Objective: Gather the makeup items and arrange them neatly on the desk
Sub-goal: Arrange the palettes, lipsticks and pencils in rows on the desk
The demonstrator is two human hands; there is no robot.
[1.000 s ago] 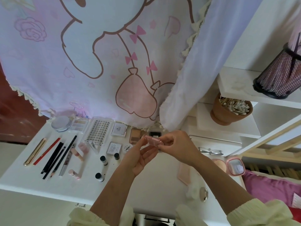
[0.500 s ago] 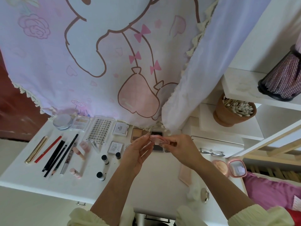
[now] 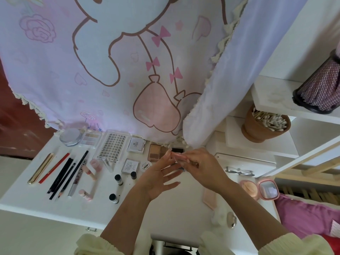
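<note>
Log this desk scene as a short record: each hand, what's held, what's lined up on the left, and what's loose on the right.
Right hand: pinches small pink case
Left hand: fingers straight, index tip at the case
Surface: white desk
Lined up left: gold tube, pencils, lash tray, brown palette
Loose right: glasses, open pink mirror compact
Shelf: pot of cotton swabs
</note>
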